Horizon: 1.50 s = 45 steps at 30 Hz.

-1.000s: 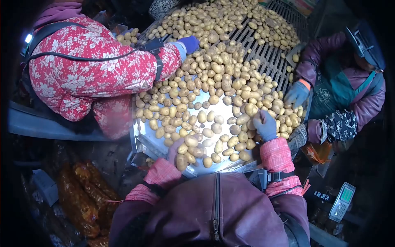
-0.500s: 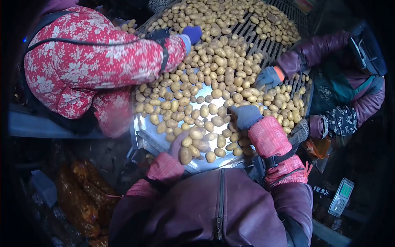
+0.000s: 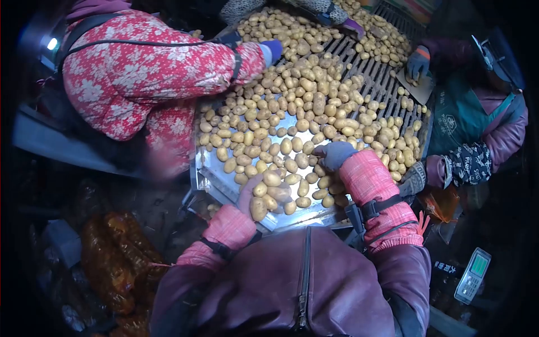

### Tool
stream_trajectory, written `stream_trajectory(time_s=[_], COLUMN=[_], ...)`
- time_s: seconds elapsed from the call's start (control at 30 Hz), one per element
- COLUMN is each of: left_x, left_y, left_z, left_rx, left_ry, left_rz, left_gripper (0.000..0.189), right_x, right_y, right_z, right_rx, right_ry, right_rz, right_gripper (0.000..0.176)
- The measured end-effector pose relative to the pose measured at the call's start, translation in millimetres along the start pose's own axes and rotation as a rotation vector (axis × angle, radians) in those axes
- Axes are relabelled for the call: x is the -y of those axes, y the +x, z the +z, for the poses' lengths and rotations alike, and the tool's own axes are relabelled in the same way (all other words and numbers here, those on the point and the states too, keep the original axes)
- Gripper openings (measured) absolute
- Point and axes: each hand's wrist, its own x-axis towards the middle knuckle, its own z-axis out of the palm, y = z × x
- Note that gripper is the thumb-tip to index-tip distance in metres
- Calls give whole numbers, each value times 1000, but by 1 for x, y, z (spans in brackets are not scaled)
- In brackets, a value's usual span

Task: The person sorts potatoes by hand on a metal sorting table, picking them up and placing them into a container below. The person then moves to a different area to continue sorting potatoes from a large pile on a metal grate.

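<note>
In the head view, my left hand (image 3: 246,196), in a mauve glove, is curled around a small cluster of potatoes (image 3: 258,208) at the near edge of the metal table (image 3: 210,181). Most of its fingers are hidden behind them. My right hand (image 3: 337,155), in a grey-blue glove, reaches in from the right over loose potatoes (image 3: 302,160). Its fingers stretch left, apart, with the tips right at the potatoes beside them. One potato (image 3: 279,194) between my hands looks blurred.
Potatoes heap up towards a slatted grate (image 3: 362,66) at the back. A person in red floral clothing (image 3: 151,67) reaches in from the left; a co-worker's gloved hand (image 3: 418,64) is at the right. Orange bags (image 3: 109,264) lie lower left, a digital display (image 3: 473,275) lower right.
The right co-worker's upper hand has gone from the potatoes to a flat brown piece farther back. A purple-gloved hand has appeared at the top. My hands stay nearly in place.
</note>
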Motion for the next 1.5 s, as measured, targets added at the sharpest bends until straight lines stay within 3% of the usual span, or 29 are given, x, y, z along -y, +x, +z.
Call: stream_trajectory(time_s=[0.1, 0.2, 0.23, 0.3, 0.33, 0.37, 0.4, 0.5, 0.6, 0.63, 0.73, 0.8, 0.9, 0.97, 1.03, 1.1, 1.2, 1.27, 1.3, 1.37, 1.43, 1.5], left_x=[8, 7, 5, 3, 6, 10, 13, 43, 59, 61, 58, 44, 43, 41, 39, 28, 24, 33, 35, 32, 26, 25], left_y=[-5, -9, -8, -1, 1, 1, 5, 40, 47, 41, 32, 14, 3, -6, -11, -11, -7, -3, -3, -1, 2, 5], left_z=[7, 25, 32, 42, 45, 48, 51, 30, 27, 29, 44, 66, 71, 70, 63, 64, 49, 33, 32, 38, 47, 52], left_rx=[-29, -55, -54, -17, -11, -1, 15, 437, 445, 318, 178, 161, 251, 85, -42, -33, 62, 131, 49, -108, -140, -178], left_ry=[155, 143, 111, -244, -133, -20, 95, -484, -503, -472, -527, -642, -636, -388, -260, -478, -589, -547, -516, -435, -402, -340], left_rz=[107, 129, 118, 16, 51, 81, 114, -61, -3, -12, -43, -78, -76, -51, -64, -100, -121, -22, -16, 6, -64, -98], left_gripper=[55, 58, 59, 58, 54, 50, 46, 43, 40, 39, 41, 41, 48, 53, 63, 62, 64, 65, 66, 67, 63, 60], right_x=[8, -46, -51, -56, -52, -47, -41, -30, -35, -35, -9, 14, 48, 61, 61, 49, 18, -6, -27, -51, -69, -71], right_y=[-5, 13, 12, 1, -9, -19, -32, -65, -85, -91, -108, -108, -108, -104, -107, -111, -149, -181, -194, -215, -220, -211], right_z=[-3, 39, 44, 54, 55, 57, 54, 53, 66, 69, 66, 67, 62, 65, 63, 66, 60, 79, 108, 129, 154, 179], right_rx=[-128, -114, -153, -238, -281, -340, -323, -325, -420, -394, -490, -345, -238, -200, -227, -267, -81, 49, 64, 14, 3, -161], right_ry=[19, 907, 1058, 1152, 1201, 1204, 1151, 1000, 962, 986, 882, 789, 294, 109, 302, 479, 692, 1120, 1269, 958, 674, 528], right_rz=[-17, -7, -5, -77, -109, -221, -182, -73, -9, 34, -141, -225, -283, -263, -325, -373, -170, -99, -18, 67, 174, 319], right_gripper=[31, 27, 21, 19, 18, 18, 17, 18, 21, 25, 30, 46, 54, 58, 56, 57, 57, 55, 54, 52, 54, 56])
